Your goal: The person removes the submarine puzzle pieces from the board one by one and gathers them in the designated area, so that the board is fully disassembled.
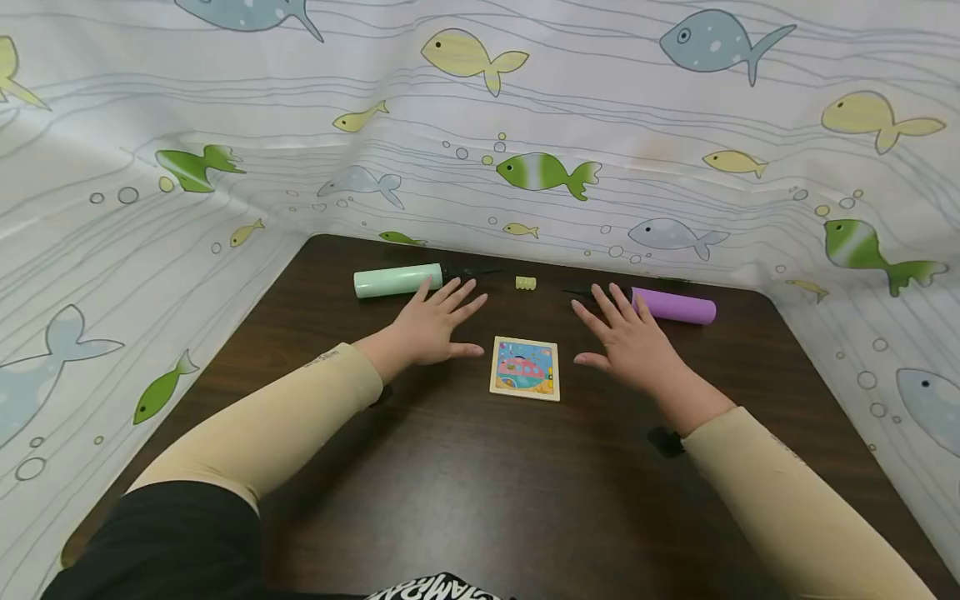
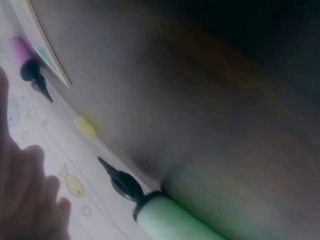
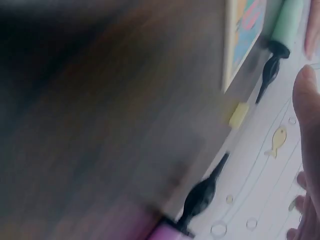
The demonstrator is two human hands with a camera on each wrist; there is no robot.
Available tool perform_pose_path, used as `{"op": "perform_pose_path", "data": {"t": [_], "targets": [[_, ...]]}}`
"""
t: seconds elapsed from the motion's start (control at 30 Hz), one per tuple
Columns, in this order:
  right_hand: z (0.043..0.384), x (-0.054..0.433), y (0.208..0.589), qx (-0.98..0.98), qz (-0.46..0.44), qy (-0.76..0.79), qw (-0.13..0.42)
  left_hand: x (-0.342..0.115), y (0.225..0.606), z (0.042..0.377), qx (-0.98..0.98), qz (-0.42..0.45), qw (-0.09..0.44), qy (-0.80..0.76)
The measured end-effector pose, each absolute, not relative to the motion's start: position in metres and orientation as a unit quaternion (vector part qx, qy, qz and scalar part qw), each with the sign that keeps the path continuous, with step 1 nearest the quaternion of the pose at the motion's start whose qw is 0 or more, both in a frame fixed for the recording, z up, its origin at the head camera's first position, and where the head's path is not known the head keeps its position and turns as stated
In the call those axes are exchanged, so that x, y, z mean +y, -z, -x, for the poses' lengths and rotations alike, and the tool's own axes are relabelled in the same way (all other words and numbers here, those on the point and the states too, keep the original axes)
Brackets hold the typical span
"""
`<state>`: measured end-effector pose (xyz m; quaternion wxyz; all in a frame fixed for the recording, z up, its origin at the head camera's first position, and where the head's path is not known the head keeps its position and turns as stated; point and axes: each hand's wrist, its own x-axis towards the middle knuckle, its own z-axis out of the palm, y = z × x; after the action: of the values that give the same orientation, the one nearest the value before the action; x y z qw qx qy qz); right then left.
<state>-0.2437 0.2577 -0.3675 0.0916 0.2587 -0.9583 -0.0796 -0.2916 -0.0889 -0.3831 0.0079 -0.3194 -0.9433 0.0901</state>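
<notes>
Both hands are spread palm down over the dark table, holding nothing. My left hand [image 1: 431,327] is nearest a mint-green balloon pump [image 1: 397,281], whose black nozzle points right. Over on the other side, my right hand [image 1: 626,343] overlaps part of a purple balloon pump [image 1: 673,307] in the head view; its black nozzle [image 3: 200,196] shows in the right wrist view. Between the hands lies a square wooden picture puzzle [image 1: 525,368] with a pink submarine on blue. Behind it sits a small yellow-green ridged piece [image 1: 526,283], midway between the two nozzles.
The dark wooden table [image 1: 480,500] has rounded far corners. A white curtain [image 1: 420,200] printed with fish hangs round its back and sides. Beige sleeves cover both forearms, and a dark wrist strap [image 1: 666,442] shows below the right wrist.
</notes>
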Motion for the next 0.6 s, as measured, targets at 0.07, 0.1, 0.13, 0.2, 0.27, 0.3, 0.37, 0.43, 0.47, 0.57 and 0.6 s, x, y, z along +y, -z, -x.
{"op": "perform_pose_path", "data": {"t": [0.07,0.1,0.13,0.2,0.27,0.3,0.37,0.43,0.47,0.57,0.6], "targets": [[0.245,0.249,0.369,-0.961,-0.252,0.068,0.087,-0.082,0.386,0.289,-0.941,0.323,-0.001,-0.095],[0.245,0.245,0.37,-0.963,-0.248,0.058,0.084,-0.079,0.387,0.288,-0.941,0.324,-0.006,-0.098],[0.246,0.24,0.371,-0.965,-0.244,0.047,0.08,-0.076,0.388,0.287,-0.94,0.324,-0.012,-0.103],[0.247,0.229,0.372,-0.969,-0.236,0.016,0.064,-0.069,0.39,0.284,-0.94,0.325,-0.03,-0.103],[0.249,0.217,0.374,-0.973,-0.225,-0.024,0.04,-0.063,0.391,0.28,-0.939,0.326,-0.057,-0.092],[0.251,0.211,0.376,-0.975,-0.219,-0.044,0.024,-0.06,0.391,0.278,-0.938,0.327,-0.074,-0.087],[0.256,0.2,0.38,-0.975,-0.208,-0.083,-0.008,-0.055,0.392,0.275,-0.937,0.325,-0.105,-0.075],[0.262,0.191,0.385,-0.973,-0.196,-0.115,-0.037,-0.05,0.393,0.272,-0.935,0.32,-0.132,-0.07],[0.264,0.187,0.388,-0.972,-0.193,-0.127,-0.049,-0.049,0.393,0.272,-0.935,0.317,-0.141,-0.07],[0.272,0.177,0.395,-0.965,-0.18,-0.173,-0.078,-0.046,0.395,0.27,-0.934,0.308,-0.164,-0.071],[0.274,0.174,0.396,-0.963,-0.175,-0.188,-0.084,-0.045,0.395,0.27,-0.934,0.307,-0.167,-0.071]]}}
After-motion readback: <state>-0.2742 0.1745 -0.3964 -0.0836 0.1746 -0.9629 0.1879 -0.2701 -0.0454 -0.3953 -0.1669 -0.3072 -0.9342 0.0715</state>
